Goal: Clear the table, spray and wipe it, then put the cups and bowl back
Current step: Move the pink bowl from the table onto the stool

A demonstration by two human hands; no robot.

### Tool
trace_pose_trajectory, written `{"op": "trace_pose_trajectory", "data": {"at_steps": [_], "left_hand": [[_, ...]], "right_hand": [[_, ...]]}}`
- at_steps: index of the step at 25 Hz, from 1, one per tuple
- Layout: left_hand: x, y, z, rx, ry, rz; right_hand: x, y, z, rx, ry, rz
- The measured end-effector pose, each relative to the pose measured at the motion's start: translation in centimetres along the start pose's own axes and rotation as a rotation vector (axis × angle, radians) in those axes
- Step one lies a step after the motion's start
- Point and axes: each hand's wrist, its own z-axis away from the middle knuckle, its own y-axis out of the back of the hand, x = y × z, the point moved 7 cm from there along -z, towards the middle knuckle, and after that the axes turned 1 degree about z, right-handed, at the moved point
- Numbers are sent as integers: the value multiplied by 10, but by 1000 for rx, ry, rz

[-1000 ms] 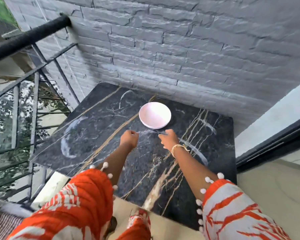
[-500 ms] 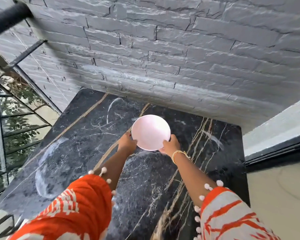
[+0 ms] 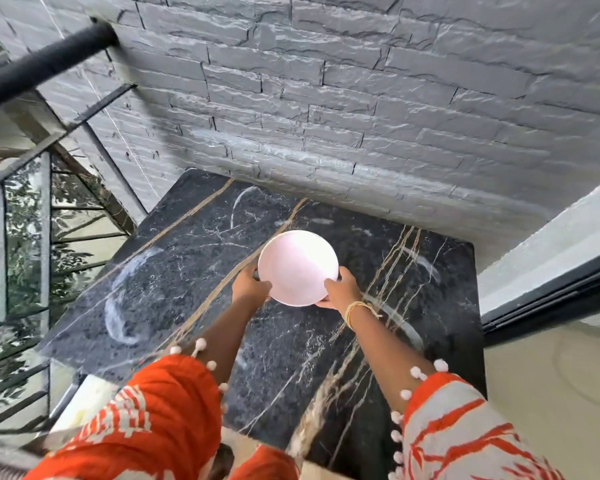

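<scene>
Wall: I see grey brick wall (image 3: 361, 98) behind the table, a dark railing (image 3: 42, 67) to my left.
Table: the black marble table (image 3: 174, 271) shows pale smear arcs and carries nothing that I can make out; no cups are in view.
Sleeves: orange patterned sleeves (image 3: 160, 410) with pom-pom trim, forearms reaching forward.
Bowl: the pink bowl (image 3: 297, 265) sits between my hands over the table's middle, toward the wall side. I cannot tell whether it rests on the marble or is lifted.
Left hand: my left hand (image 3: 250, 285) grips the bowl's near-left rim.
Right hand: my right hand (image 3: 340, 289), with a bracelet at the wrist, grips the near-right rim.
Key relation: the bowl lies straight ahead of both hands, just beyond the knuckles; being round it has no long axis, and neither hand is clearly nearer.
Step, my judgement: either clearing or returning the bowl.
</scene>
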Motion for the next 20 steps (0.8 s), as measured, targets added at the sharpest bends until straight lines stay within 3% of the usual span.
{"op": "trace_pose_trajectory", "data": {"at_steps": [14, 20], "left_hand": [[-169, 87, 160, 144, 116, 132], [-232, 125, 218, 87, 84, 85]], "right_hand": [[112, -66, 184, -158, 0, 72], [184, -100, 260, -41, 29, -22]]}}
